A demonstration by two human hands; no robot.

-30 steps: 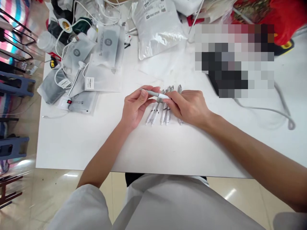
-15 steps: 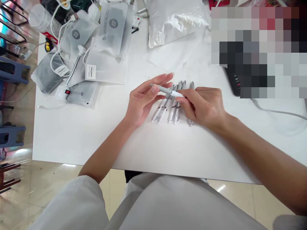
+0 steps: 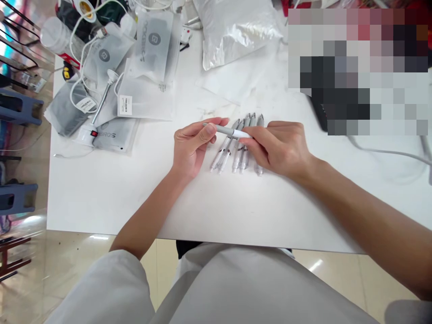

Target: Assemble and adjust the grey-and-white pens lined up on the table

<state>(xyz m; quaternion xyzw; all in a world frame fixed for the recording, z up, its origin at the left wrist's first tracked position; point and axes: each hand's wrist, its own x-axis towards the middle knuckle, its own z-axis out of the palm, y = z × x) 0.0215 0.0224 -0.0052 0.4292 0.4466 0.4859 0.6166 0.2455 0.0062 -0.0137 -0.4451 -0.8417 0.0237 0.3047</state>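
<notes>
A pen point(image 3: 225, 130) with a grey grip and a white barrel is held level between my two hands, above the table. My left hand point(image 3: 193, 146) pinches its grey tip end between thumb and fingers. On the white end, my right hand point(image 3: 281, 146) has thumb and forefinger closed, and its other fingers are curled under. Below the held pen lie several clear pens point(image 3: 236, 155) with grey grips, side by side with their tips pointing away from me. One clear pen point(image 3: 259, 166) rests a little apart, partly behind my right fingers.
On the white table point(image 3: 162, 198), frosted pouches point(image 3: 148, 90) and white cables crowd the far left. A shiny white plastic bag point(image 3: 236, 36) sits at the back. To the right, a dark device point(image 3: 317, 112) is partly covered by a blurred block, with a grey cable point(image 3: 381, 155) nearby.
My left fingers, more spread before, have closed around the pen's tip end. My right hand keeps its grip on the white end. The whole view has shifted slightly.
</notes>
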